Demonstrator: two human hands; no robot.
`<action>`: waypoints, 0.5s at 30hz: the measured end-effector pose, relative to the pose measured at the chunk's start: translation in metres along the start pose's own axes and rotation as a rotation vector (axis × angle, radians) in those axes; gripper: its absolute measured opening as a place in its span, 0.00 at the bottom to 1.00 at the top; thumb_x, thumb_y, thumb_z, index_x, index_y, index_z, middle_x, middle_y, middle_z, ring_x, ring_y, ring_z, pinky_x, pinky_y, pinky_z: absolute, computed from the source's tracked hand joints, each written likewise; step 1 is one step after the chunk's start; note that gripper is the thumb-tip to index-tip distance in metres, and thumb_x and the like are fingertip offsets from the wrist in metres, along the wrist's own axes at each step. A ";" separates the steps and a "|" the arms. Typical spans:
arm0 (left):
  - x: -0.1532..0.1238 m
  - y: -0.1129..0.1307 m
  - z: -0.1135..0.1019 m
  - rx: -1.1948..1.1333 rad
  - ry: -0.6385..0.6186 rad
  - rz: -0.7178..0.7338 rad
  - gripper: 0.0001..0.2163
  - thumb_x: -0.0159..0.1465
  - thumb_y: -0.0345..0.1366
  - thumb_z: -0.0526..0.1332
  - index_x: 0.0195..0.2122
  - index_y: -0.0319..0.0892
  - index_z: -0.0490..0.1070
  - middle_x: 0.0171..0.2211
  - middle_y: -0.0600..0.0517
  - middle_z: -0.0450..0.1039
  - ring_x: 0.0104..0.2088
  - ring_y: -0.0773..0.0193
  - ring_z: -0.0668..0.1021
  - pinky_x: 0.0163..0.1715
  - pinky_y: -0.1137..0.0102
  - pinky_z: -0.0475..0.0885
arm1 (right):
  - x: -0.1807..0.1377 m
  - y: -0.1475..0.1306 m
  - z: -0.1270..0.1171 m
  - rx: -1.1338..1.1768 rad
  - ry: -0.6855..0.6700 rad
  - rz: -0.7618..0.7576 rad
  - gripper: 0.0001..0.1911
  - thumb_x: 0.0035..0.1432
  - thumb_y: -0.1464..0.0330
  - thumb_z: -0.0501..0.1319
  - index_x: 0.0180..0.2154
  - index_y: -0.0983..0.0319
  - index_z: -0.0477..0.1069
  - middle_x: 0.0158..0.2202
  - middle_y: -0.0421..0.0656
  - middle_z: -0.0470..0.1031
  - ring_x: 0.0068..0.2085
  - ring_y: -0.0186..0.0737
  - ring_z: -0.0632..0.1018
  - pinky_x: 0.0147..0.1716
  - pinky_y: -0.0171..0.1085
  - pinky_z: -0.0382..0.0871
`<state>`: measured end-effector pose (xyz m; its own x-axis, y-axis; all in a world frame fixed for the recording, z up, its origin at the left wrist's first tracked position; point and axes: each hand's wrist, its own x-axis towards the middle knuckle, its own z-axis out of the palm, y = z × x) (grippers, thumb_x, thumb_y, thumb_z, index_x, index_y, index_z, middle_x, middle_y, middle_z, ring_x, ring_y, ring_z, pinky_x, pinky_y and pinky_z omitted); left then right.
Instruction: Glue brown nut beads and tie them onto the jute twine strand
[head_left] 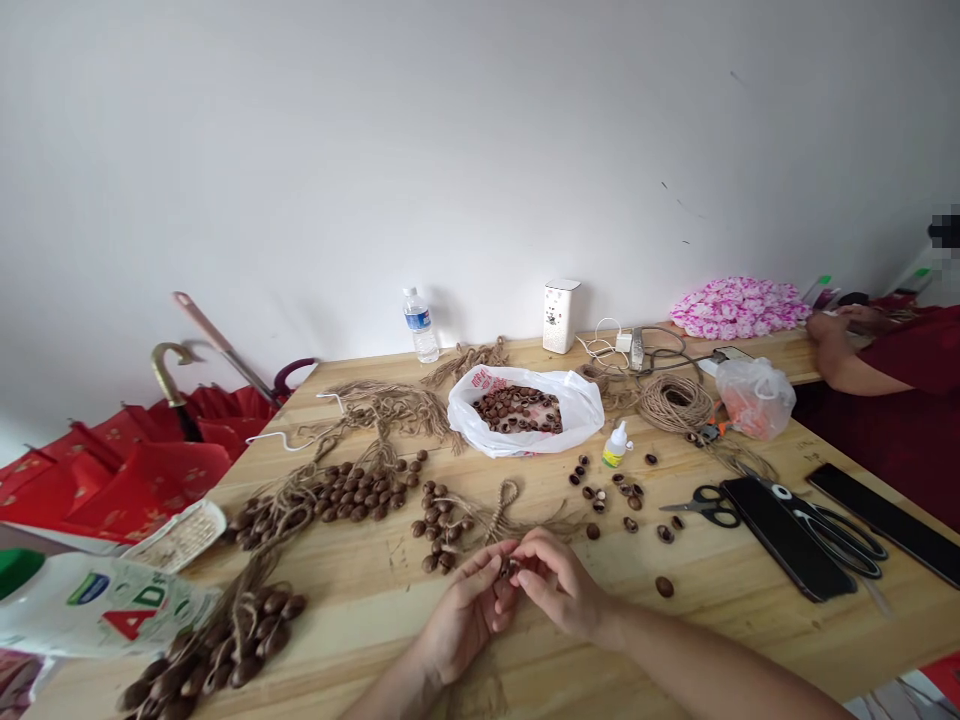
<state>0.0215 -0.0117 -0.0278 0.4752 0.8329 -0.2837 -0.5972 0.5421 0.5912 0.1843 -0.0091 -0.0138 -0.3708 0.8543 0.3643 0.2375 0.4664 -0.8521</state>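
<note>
My left hand [459, 618] and my right hand [559, 585] meet over the near part of the wooden table [750, 630]. Their fingertips pinch a small brown nut shell [507, 570] between them. Just beyond the hands lies a jute twine cluster [442, 522] strung with brown shells, its braided loop [507, 497] pointing away from me. Loose shell halves [609, 492] are scattered to the right of it, and one single shell [664, 586] lies near my right wrist.
A white plastic bag of shells [525, 410], a small glue bottle [616, 444], a twine coil [675, 402], black scissors [705, 505], a phone [786, 535], more shell bunches [341, 492] at left, a water bottle [421, 325]. Another person's arm [847, 350] rests at the far right.
</note>
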 end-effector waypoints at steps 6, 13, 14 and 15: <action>0.000 0.001 0.002 -0.015 -0.008 0.008 0.11 0.58 0.36 0.61 0.40 0.37 0.72 0.26 0.51 0.67 0.20 0.75 0.64 0.17 0.77 0.55 | -0.002 0.005 0.001 0.021 -0.020 0.031 0.10 0.61 0.66 0.52 0.38 0.63 0.68 0.35 0.44 0.68 0.35 0.37 0.72 0.33 0.35 0.68; -0.001 -0.003 -0.001 0.038 0.026 0.063 0.12 0.54 0.33 0.66 0.39 0.37 0.75 0.25 0.53 0.66 0.21 0.75 0.65 0.20 0.76 0.59 | -0.001 0.005 0.000 0.013 0.020 0.058 0.10 0.63 0.66 0.51 0.38 0.62 0.68 0.34 0.43 0.68 0.36 0.37 0.72 0.35 0.35 0.67; -0.001 -0.005 -0.001 0.060 0.041 0.080 0.12 0.53 0.32 0.66 0.39 0.37 0.75 0.25 0.54 0.66 0.21 0.75 0.65 0.21 0.76 0.60 | -0.001 0.006 0.000 0.003 0.026 0.058 0.09 0.63 0.66 0.50 0.38 0.62 0.67 0.34 0.43 0.68 0.36 0.36 0.72 0.35 0.35 0.67; -0.001 -0.006 -0.001 0.088 0.056 0.094 0.12 0.52 0.32 0.67 0.39 0.38 0.75 0.25 0.54 0.67 0.22 0.74 0.66 0.22 0.76 0.61 | -0.001 0.006 0.000 -0.006 0.029 0.059 0.09 0.63 0.66 0.50 0.37 0.62 0.67 0.34 0.43 0.68 0.35 0.36 0.71 0.35 0.35 0.66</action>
<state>0.0240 -0.0159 -0.0315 0.3816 0.8859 -0.2636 -0.5773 0.4512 0.6806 0.1859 -0.0069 -0.0194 -0.3296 0.8866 0.3245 0.2636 0.4164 -0.8701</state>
